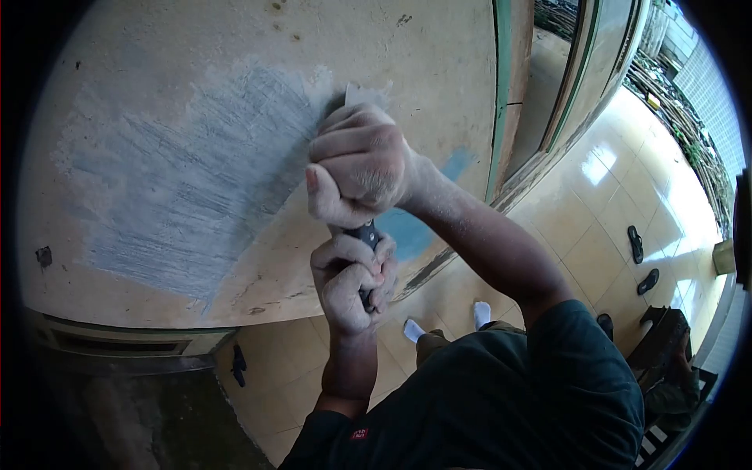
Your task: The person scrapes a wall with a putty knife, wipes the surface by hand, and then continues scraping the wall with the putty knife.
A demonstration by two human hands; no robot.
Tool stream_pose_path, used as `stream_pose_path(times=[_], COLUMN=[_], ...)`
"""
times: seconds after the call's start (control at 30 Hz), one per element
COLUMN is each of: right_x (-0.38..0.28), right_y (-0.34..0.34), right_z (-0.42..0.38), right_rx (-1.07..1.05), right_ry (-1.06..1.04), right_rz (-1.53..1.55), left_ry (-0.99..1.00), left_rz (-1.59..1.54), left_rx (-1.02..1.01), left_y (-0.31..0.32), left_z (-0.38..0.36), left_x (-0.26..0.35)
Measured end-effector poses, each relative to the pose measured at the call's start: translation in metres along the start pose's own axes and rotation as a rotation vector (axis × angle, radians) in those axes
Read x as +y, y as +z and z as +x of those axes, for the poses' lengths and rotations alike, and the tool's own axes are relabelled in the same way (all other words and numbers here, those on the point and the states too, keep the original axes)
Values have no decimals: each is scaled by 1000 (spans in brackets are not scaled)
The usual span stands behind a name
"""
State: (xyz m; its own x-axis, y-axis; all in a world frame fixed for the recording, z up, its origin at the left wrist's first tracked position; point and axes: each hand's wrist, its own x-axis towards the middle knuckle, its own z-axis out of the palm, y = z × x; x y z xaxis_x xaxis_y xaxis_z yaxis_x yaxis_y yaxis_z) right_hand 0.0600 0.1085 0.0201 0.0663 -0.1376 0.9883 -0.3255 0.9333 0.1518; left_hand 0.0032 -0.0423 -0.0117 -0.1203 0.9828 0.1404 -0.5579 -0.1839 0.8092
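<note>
My right hand [362, 160], dusted with pale powder, is closed in a fist round the upper part of a scraper [364, 233]. My left hand [351, 282], also dusty, wraps round the lower end of the same black handle, just below the right one. The scraper's blade [349, 95] shows only partly above my right knuckles, at the wall's surface. Beside it, on the cream wall [439, 63], lies a large rough blue-grey patch [188, 172] streaked with scratch marks. A smaller blue patch [407, 233] shows behind my right forearm.
A green-edged door or window frame [501, 94] borders the wall at right. Glossy tiles [580, 204] cover the floor, with dark sandals [635, 244] on them. A dark wooden piece of furniture [662, 345] stands at lower right. Stacked sticks [689, 141] lie outside.
</note>
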Motion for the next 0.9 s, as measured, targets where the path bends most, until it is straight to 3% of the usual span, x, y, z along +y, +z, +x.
stream_pose_path(times=[0.13,0.2,0.27,0.4,0.43,0.57,0.77,0.9], right_x=[0,13,12,-9,-7,19,-6,15], right_y=[2,2,0,7,2,-6,0,0], right_z=[-1,-3,-3,-5,-5,0,-6,-1], right_rx=[-70,-21,-33,-12,-92,-59,-75,-69], right_ry=[-4,-11,-11,-1,20,-42,22,-13], right_rz=[-22,-107,-192,-50,-71,-185,-61,-96], left_ry=[68,29,-52,13,28,4,35,-3], left_rz=[-27,-34,-28,-16,-41,-69,-58,-120], left_rx=[-50,27,-65,-38,-69,-20,-26,-25], left_y=[1,-4,-25,-7,-8,-1,5,-5], left_z=[-6,9,17,-13,-11,19,-12,12], left_x=[-3,0,-1,1,-3,-3,-10,-4])
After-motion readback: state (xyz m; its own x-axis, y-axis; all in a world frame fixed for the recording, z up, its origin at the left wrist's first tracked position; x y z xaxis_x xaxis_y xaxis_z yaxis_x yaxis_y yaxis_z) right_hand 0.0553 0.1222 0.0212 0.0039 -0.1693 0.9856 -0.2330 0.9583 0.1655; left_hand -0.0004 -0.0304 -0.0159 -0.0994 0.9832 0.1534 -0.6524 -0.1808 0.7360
